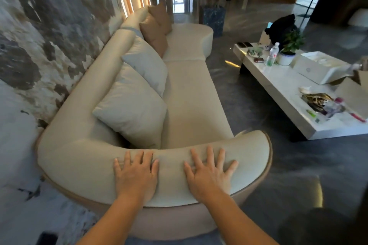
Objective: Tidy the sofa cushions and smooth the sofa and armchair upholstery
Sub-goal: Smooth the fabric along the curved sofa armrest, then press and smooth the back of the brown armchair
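A long cream sofa (187, 93) runs away from me along the marbled wall. Its curved near armrest (79, 161) lies right below me. My left hand (135, 175) and my right hand (209, 173) both rest flat on top of that armrest, fingers spread, holding nothing. Against the backrest lean a cream cushion (133, 111), a pale grey cushion (147, 65) behind it, and two brown cushions (157, 28) at the far end.
A low white coffee table (278, 89) stands to the right, carrying a water bottle (272, 54), a potted plant (288, 51), a white box (318, 67) and small clutter. Dark glossy floor (249, 105) separates sofa and table. A marbled wall (39, 45) borders the left.
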A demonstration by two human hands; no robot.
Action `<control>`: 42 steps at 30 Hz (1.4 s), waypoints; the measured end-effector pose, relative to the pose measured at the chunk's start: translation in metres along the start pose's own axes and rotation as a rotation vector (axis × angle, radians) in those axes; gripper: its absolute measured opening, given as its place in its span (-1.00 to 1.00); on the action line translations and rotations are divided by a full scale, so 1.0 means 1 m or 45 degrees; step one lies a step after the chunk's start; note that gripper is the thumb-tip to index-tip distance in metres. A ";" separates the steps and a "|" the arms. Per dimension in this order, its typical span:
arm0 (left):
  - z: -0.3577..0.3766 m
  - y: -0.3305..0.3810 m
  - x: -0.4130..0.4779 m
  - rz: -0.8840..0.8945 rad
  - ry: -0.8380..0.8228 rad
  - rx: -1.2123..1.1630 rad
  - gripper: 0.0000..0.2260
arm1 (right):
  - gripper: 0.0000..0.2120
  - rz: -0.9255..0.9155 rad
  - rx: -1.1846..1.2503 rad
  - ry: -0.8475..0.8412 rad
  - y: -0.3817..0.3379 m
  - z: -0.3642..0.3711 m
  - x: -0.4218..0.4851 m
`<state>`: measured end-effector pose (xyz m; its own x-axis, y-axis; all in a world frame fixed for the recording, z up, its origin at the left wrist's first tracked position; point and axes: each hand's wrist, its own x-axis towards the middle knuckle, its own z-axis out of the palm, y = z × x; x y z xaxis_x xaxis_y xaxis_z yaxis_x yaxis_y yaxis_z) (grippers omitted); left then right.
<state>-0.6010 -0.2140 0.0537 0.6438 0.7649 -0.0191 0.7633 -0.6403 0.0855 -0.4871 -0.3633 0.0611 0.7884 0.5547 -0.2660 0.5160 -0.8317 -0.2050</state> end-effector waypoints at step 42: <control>-0.225 0.407 -0.686 1.415 -0.663 0.014 -0.43 | -0.37 1.154 0.143 0.412 0.447 -0.164 -0.812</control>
<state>-0.7443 -0.9836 0.3262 0.8873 -0.3151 -0.3369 -0.2157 -0.9290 0.3008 -0.8419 -1.1901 0.3402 0.9339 -0.3436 -0.0984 -0.3550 -0.9239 -0.1431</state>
